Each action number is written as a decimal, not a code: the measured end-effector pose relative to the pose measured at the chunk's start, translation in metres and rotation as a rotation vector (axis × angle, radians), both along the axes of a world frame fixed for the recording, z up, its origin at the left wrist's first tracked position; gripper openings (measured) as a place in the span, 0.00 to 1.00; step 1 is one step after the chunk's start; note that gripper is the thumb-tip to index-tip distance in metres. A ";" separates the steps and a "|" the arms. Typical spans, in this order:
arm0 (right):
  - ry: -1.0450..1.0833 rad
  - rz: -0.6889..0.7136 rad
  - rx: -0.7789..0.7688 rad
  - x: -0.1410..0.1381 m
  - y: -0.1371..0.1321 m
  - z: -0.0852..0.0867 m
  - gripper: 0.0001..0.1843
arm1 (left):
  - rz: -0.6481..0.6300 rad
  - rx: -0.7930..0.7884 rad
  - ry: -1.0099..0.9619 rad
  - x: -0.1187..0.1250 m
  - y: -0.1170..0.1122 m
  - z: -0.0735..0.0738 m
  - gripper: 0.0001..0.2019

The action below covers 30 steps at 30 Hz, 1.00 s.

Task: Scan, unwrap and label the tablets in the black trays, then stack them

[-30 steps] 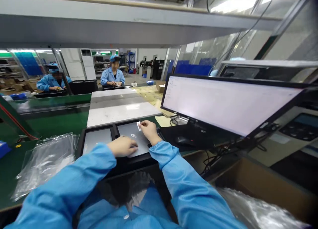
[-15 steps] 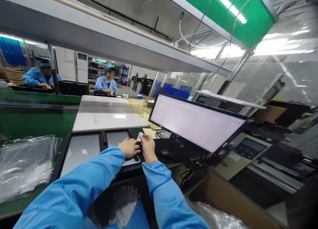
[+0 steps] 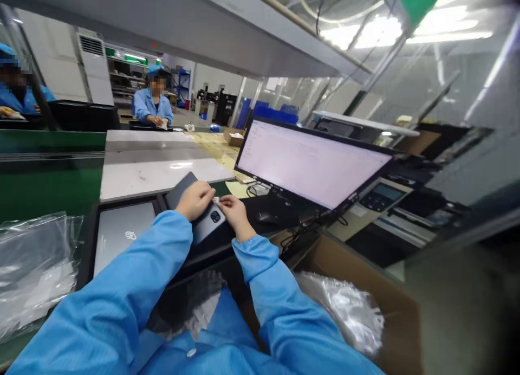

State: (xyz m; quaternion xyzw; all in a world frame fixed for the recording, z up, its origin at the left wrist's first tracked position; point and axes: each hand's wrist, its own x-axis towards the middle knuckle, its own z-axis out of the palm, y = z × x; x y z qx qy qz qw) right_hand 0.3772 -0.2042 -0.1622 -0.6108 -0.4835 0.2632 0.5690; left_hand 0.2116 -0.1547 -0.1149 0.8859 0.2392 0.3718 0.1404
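Note:
My left hand [image 3: 195, 199] grips a dark grey tablet [image 3: 183, 186], tilting it up off the black tray [image 3: 87, 231]. The tablet's camera corner shows just below my fingers. My right hand [image 3: 232, 211] pinches a small white label [image 3: 216, 200] at the tablet's right edge, touching my left fingertips. A second grey tablet [image 3: 122, 234] with a logo lies flat in the tray's left slot. Both my sleeves are blue.
A wide monitor [image 3: 309, 163] with a white screen stands right of my hands, a black mouse [image 3: 268, 218] at its foot. Clear plastic bags [image 3: 32, 266] lie on the green belt at left. A cardboard box [image 3: 365, 288] sits lower right. Two people in blue work at the far end.
My left hand has lifted the right tablet from flat in the tray to tilted. The right hand peeled the label off the tablet's back and brought it down to its edge. The view swung right.

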 end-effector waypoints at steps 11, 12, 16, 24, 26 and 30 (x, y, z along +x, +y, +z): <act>-0.554 -0.109 0.038 -0.014 -0.001 0.007 0.04 | 0.037 0.044 -0.287 -0.016 0.003 0.010 0.22; -0.489 -0.207 0.098 -0.010 -0.002 0.006 0.02 | 0.017 0.045 -0.204 -0.014 0.003 0.007 0.22; -0.188 -0.432 0.264 0.001 -0.002 0.003 0.06 | -0.076 -0.152 0.438 -0.001 -0.005 -0.008 0.25; -0.273 -0.222 0.303 0.005 -0.040 0.001 0.10 | 0.026 -0.304 0.805 -0.077 -0.077 0.029 0.39; -0.451 -0.142 0.212 0.014 -0.064 -0.010 0.11 | 0.160 -0.272 0.692 -0.145 -0.101 0.030 0.38; -0.578 0.003 -0.094 0.025 -0.091 -0.030 0.22 | 0.624 -0.440 0.367 -0.270 -0.141 -0.023 0.51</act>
